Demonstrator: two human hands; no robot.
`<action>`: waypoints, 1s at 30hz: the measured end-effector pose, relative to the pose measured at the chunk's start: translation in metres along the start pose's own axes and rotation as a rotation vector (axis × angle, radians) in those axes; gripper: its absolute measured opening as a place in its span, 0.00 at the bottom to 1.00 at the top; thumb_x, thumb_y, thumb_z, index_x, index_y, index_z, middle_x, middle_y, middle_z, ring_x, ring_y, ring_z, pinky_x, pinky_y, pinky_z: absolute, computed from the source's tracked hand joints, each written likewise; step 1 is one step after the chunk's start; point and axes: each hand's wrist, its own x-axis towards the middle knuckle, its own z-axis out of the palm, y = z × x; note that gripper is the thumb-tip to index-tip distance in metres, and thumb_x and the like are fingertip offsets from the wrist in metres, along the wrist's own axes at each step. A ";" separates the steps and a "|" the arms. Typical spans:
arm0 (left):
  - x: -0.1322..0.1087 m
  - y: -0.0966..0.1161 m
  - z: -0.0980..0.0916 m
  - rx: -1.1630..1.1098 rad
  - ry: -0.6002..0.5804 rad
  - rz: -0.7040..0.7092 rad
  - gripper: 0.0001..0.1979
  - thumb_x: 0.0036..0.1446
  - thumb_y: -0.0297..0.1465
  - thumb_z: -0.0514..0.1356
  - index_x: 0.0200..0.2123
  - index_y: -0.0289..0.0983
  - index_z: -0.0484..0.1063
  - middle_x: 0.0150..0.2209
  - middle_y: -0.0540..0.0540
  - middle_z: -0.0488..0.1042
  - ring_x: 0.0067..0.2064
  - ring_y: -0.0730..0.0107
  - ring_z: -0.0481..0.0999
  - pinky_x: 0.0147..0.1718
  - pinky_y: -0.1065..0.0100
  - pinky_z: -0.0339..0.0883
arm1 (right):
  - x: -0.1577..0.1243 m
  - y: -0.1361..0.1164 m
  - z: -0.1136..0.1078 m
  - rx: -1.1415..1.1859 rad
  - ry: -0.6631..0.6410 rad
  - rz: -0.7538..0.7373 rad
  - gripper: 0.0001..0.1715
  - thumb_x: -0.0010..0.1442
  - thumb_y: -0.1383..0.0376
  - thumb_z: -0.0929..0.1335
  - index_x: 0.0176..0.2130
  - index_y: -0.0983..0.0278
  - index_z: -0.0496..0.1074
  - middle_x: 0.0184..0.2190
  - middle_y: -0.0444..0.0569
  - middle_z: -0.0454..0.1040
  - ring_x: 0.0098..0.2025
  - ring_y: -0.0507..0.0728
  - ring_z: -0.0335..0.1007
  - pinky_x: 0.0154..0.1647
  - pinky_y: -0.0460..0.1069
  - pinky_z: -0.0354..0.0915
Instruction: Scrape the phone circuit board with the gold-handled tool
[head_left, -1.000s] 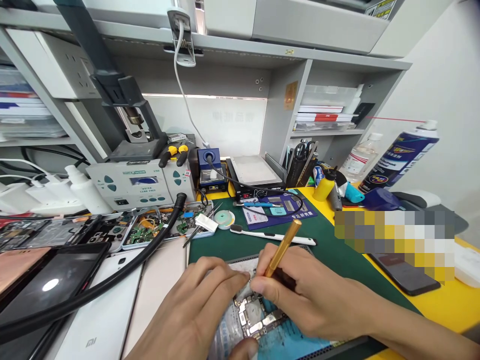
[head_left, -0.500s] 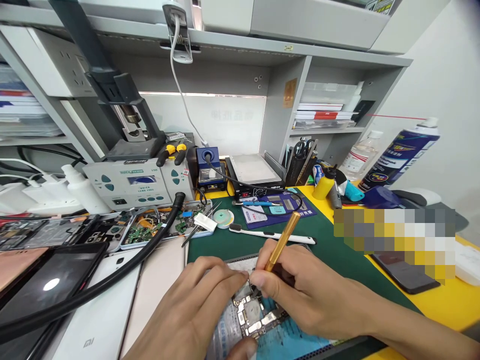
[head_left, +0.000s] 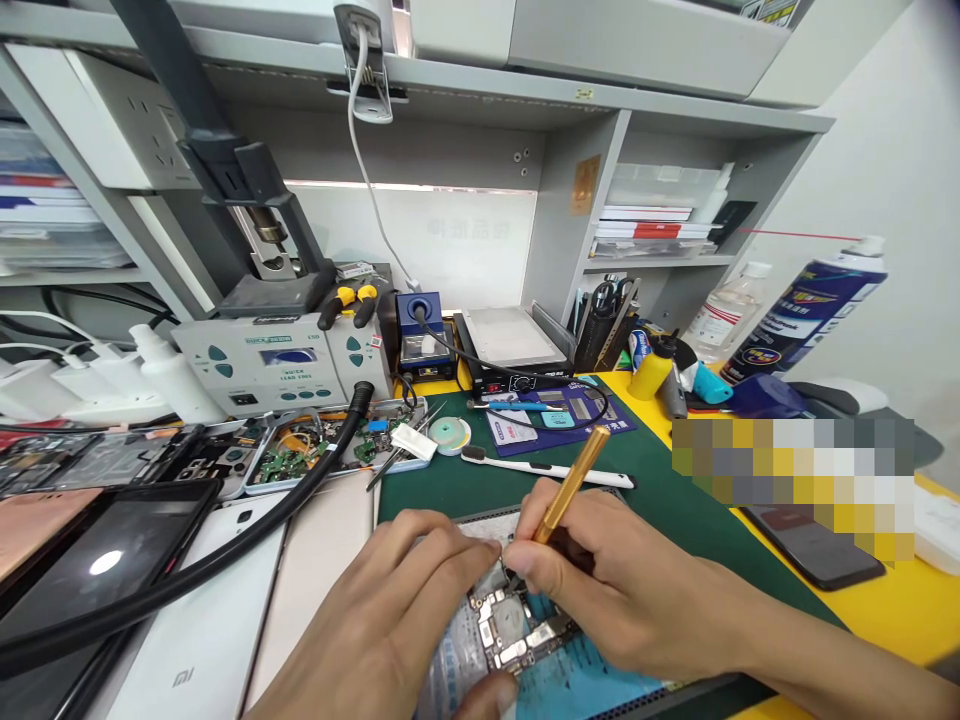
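An opened phone (head_left: 517, 640) with a bare circuit board and a blue inner surface lies on the green mat (head_left: 660, 500) at the bottom centre. My left hand (head_left: 390, 620) rests on its left side, fingers curled and pressing down on it, thumb at the lower edge. My right hand (head_left: 622, 590) pinches a gold-coloured screwdriver (head_left: 570, 485), held like a pen, with its tip down on the board's upper part. The tip itself is hidden behind my fingers.
A white toothbrush (head_left: 547, 468) and a solder-wick reel (head_left: 450, 436) lie just beyond the phone. A thick black hose (head_left: 247, 540) crosses several phones at the left. A rework station (head_left: 277, 365), parts tray (head_left: 315, 450), spray can (head_left: 806, 310) and dark phone (head_left: 814, 545) stand around.
Both hands stay on the phone; the screwdriver's top has shifted only slightly. The view has moved a little.
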 end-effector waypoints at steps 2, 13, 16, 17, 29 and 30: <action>0.000 0.002 -0.001 -0.007 -0.008 -0.012 0.28 0.54 0.33 0.67 0.57 0.42 0.63 0.50 0.49 0.75 0.54 0.62 0.71 0.52 0.65 0.72 | -0.001 0.001 0.000 0.000 0.004 0.005 0.14 0.72 0.58 0.61 0.36 0.62 0.65 0.29 0.44 0.68 0.29 0.52 0.63 0.29 0.47 0.57; 0.001 0.003 0.001 -0.035 0.010 -0.027 0.29 0.54 0.31 0.65 0.58 0.44 0.61 0.53 0.52 0.74 0.56 0.62 0.69 0.53 0.65 0.69 | 0.000 -0.004 0.001 -0.049 0.018 -0.030 0.10 0.72 0.61 0.62 0.38 0.62 0.65 0.31 0.43 0.68 0.31 0.53 0.64 0.34 0.47 0.60; -0.001 0.004 0.000 -0.025 0.001 -0.026 0.29 0.54 0.31 0.65 0.59 0.44 0.61 0.54 0.52 0.73 0.57 0.63 0.68 0.55 0.65 0.68 | 0.000 -0.006 0.002 -0.056 0.029 -0.025 0.10 0.72 0.62 0.63 0.36 0.62 0.65 0.28 0.41 0.66 0.28 0.51 0.61 0.32 0.46 0.58; -0.002 0.004 0.000 -0.024 0.001 -0.024 0.29 0.54 0.31 0.65 0.59 0.44 0.61 0.54 0.52 0.73 0.57 0.63 0.68 0.55 0.66 0.68 | 0.000 -0.007 0.002 -0.061 0.036 -0.023 0.10 0.72 0.63 0.63 0.36 0.62 0.65 0.28 0.41 0.66 0.28 0.51 0.62 0.32 0.46 0.58; 0.000 0.003 0.000 0.000 0.012 -0.012 0.29 0.55 0.32 0.64 0.59 0.43 0.60 0.54 0.51 0.73 0.58 0.61 0.67 0.53 0.66 0.69 | 0.003 -0.006 -0.002 -0.037 -0.029 0.045 0.09 0.72 0.60 0.62 0.40 0.61 0.66 0.29 0.42 0.69 0.29 0.53 0.64 0.33 0.48 0.60; 0.000 0.003 0.000 -0.001 0.011 -0.009 0.29 0.56 0.33 0.64 0.59 0.43 0.60 0.54 0.51 0.74 0.58 0.62 0.68 0.53 0.66 0.69 | 0.003 -0.006 -0.003 -0.050 -0.034 0.033 0.09 0.72 0.60 0.62 0.41 0.61 0.66 0.30 0.43 0.70 0.30 0.54 0.65 0.34 0.48 0.60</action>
